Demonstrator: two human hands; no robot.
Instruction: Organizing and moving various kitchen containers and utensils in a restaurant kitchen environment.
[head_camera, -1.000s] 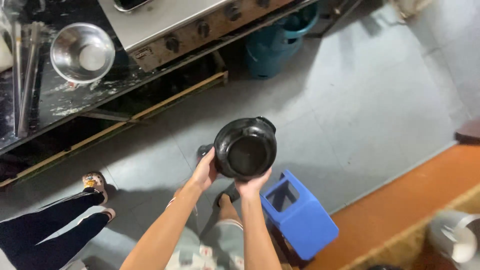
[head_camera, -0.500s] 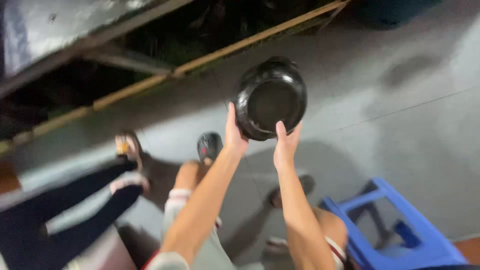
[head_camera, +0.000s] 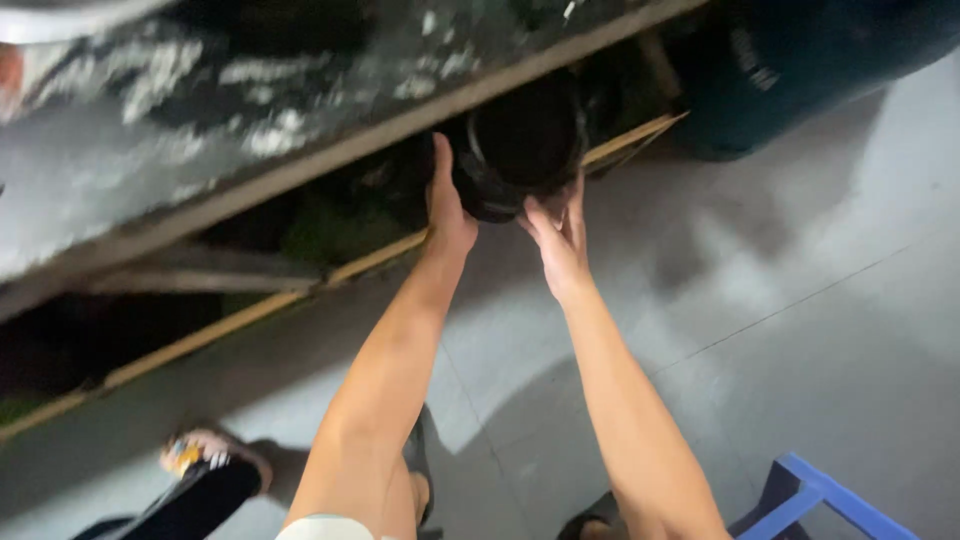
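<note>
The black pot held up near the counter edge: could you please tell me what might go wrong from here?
1. The black pot sits level with the counter edge, so it may knock against it.
2. The left hand and right hand touch only its lower sides, mostly by the fingertips; the grip could slip.
3. The frame is blurred, so the dark space beneath is hard to judge.

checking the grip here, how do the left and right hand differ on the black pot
The left hand lies flat against the black pot's left side, thumb pointing up. The right hand sits lower, under its bottom edge, fingers spread. Both are bare and touch the pot.
</note>
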